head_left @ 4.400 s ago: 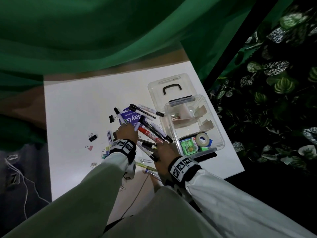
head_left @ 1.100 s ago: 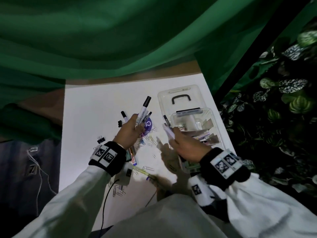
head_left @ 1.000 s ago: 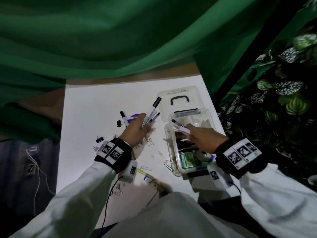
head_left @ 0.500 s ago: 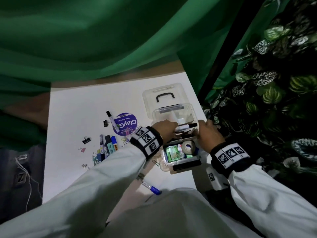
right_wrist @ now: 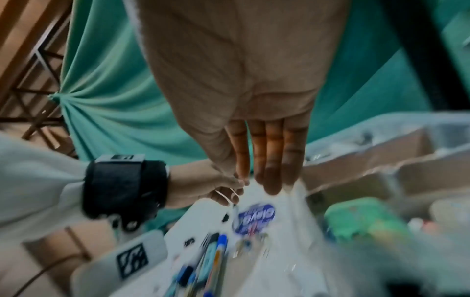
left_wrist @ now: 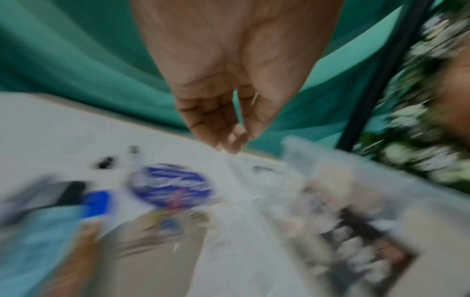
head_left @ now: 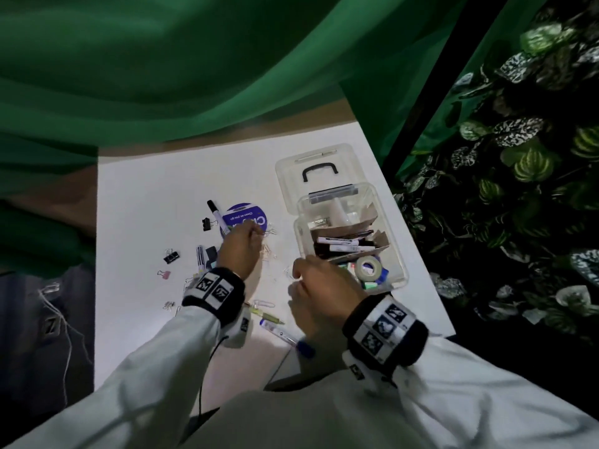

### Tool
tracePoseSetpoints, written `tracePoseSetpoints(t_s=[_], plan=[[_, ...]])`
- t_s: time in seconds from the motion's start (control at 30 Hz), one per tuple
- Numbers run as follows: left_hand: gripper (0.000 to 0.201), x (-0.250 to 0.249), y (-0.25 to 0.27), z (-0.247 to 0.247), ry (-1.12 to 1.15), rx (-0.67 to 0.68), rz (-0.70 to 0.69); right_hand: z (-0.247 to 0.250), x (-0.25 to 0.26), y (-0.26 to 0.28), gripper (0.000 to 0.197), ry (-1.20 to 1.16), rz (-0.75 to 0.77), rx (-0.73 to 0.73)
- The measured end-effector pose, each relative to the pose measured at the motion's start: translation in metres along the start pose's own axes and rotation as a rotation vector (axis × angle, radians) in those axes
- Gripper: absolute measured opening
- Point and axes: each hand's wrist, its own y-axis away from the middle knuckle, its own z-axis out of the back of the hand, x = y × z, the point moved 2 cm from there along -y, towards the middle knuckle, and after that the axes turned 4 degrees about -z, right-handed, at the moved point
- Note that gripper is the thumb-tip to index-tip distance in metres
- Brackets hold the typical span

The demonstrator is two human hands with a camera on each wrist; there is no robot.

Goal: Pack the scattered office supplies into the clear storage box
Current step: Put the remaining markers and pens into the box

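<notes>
The clear storage box (head_left: 402, 254) stands open at the table's right, its lid (head_left: 311, 157) lying flat behind it. Inside lie several markers (head_left: 337, 243), a tape roll (head_left: 368, 268) and a green packet (right_wrist: 363, 221). My left hand (head_left: 254, 230) hovers over the loose paper clips beside the purple round sticker (head_left: 248, 215). In the right wrist view its fingertips pinch a thin wire paper clip (right_wrist: 225, 196). My right hand (head_left: 299, 270) is by the box's near left corner, fingers straight (right_wrist: 267, 180) and holding nothing.
A black-capped marker (head_left: 217, 215), black binder clips (head_left: 171, 256), a pink clip (head_left: 164, 274), short markers (head_left: 205, 257), paper clips (head_left: 265, 303) and two pens (head_left: 285, 335) lie left and in front of the box. Green cloth hangs behind; plants stand right.
Both hands have left the box, where the markers now lie. The left hand moved back left to the paper clips; the right drew back to the box's near corner.
</notes>
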Motion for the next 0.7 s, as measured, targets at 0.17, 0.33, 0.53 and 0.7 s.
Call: tracePoseSetpoints(t_s=[0.17, 0.33, 0.53, 0.7], plan=[[0.033, 0.087, 0.028, 0.014, -0.154, -0.01, 0.435, -0.099, 0.024, -0.014, 0.031, 0.18, 0.033, 0.363], [0.063, 0.11, 0.037, -0.002, -0.19, 0.031, 0.534, -0.137, 0.021, -0.021, 0.031, 0.278, -0.023, 0.519], [0.062, 0.117, 0.025, -0.011, -0.152, 0.094, 0.517, -0.142, 0.02, -0.029, 0.019, 0.329, -0.053, 0.488], [0.063, 0.118, 0.016, -0.014, -0.129, 0.141, 0.523, -0.15, 0.03, -0.028, 0.022, 0.39, -0.026, 0.527]])
